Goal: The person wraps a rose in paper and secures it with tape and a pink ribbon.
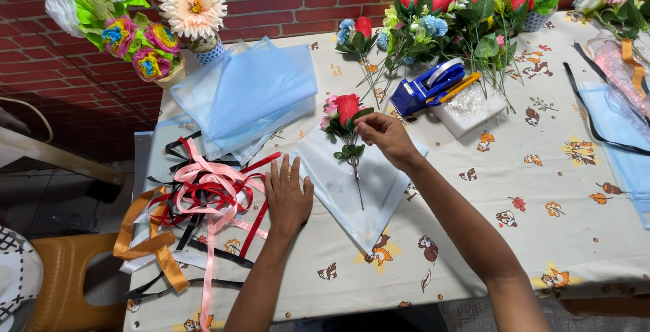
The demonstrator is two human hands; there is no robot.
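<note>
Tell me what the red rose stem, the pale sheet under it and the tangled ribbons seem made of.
Red rose stem: likely fabric petals and plastic leaves, too uniform for fresh. Pale blue translucent sheet: thin wrapping plastic or tissue; the tablecloth shows through. Tangled ribbons: satin-like, with a soft sheen.

The artificial red rose sprig with small pink blooms (347,118) lies on the pale blue square wrapping sheet (379,190), just left of the right hand's fingertips (359,123). The tangled pile of pink, red, black and orange satin ribbons (203,200) lies left of the left hand's fingers (284,169) (touching the sheet's edge).

Home craft table (542,190): artificial flowers (460,7), ribbons (203,196), brick wall (284,0)
</note>
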